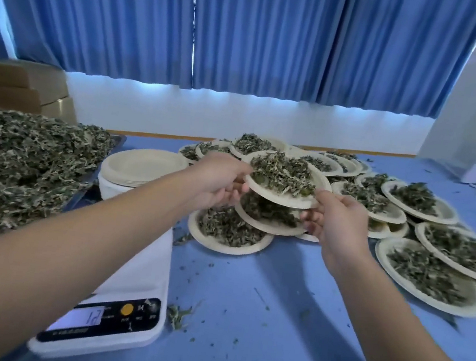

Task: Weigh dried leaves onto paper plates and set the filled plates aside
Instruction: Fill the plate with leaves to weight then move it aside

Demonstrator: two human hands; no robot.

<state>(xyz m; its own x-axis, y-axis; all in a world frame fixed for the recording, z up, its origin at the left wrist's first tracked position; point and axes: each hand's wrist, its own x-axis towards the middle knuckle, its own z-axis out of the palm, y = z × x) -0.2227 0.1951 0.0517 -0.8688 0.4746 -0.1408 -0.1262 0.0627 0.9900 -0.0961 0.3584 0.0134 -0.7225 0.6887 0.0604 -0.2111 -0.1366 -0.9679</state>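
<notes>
Gripping a pale paper plate (284, 199) by its rim, the left hand (219, 178) pinches the left edge and the right hand (336, 220) the near right edge. The plate is held in the air, slightly tilted, heaped with crumpled grey-green dried leaves (283, 172). Directly under the grip lie overlapping filled plates (229, 239). Left of it stands a stack of empty plates (142, 164), and nearer, a white scale (139, 273).

Both bare arms reach forward and converge, the left hand (218, 179) palm-down with its thumb on top and fingers curled beneath the near-left rim of a plate (279, 198), the right hand (336, 220) pinching the near-right rim, thumb above, fingers curled below.
</notes>
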